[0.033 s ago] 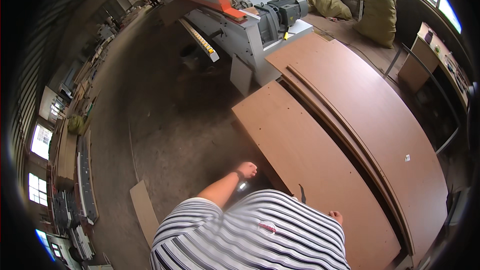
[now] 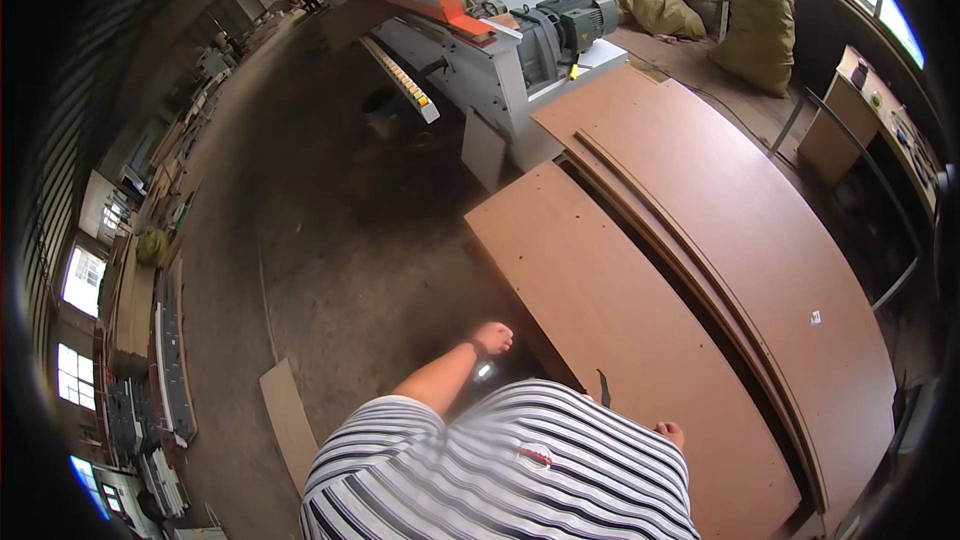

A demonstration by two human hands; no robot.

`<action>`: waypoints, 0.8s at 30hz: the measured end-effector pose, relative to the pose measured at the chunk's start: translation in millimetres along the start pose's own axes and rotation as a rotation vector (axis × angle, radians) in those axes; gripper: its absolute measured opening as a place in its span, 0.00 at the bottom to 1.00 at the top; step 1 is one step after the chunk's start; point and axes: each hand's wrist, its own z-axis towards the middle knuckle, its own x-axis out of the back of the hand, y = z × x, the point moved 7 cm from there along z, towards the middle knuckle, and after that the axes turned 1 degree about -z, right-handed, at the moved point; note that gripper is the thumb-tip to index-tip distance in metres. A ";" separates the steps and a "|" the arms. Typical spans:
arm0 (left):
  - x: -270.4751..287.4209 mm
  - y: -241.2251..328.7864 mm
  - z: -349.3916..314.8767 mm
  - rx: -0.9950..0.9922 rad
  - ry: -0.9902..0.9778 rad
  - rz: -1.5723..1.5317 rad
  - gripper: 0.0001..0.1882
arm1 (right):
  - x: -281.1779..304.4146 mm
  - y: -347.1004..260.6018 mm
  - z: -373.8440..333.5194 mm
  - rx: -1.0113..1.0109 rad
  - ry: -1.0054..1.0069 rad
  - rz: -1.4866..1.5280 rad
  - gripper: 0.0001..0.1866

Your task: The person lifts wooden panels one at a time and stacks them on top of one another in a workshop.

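Note:
My left hand (image 2: 493, 338), with a dark band at its wrist, is curled into a loose fist just left of the near brown panel (image 2: 590, 270). Nothing shows in it, and a gap of floor seems to lie between it and the panel's edge. My right hand (image 2: 672, 433) shows only in part past my striped shirt. Its fingers look curled, over the same panel; whether they touch it I cannot tell. A thin dark strip (image 2: 604, 387) lies on the panel close to my shirt. Small dark holes dot the panel's face.
A taller stack of brown panels (image 2: 730, 210) stands to the right. Ahead is a grey machine (image 2: 500, 70) with a motor (image 2: 580, 20) and a yellow-roller rail (image 2: 400, 78). Filled sacks (image 2: 755, 30) sit at the back right. A narrow board (image 2: 288, 420) lies on the floor at left.

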 end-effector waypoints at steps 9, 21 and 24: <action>78.8 74.2 67.3 -0.127 0.151 0.014 0.09 | -28.7 -35.7 44.8 0.051 -0.017 -0.163 0.13; 121.0 310.0 285.1 -0.546 0.081 0.038 0.07 | -151.8 -155.0 175.5 0.064 0.104 -0.455 0.34; 130.6 345.8 340.5 -0.603 0.069 0.351 0.08 | -175.5 -180.5 193.4 0.164 0.245 -0.689 0.39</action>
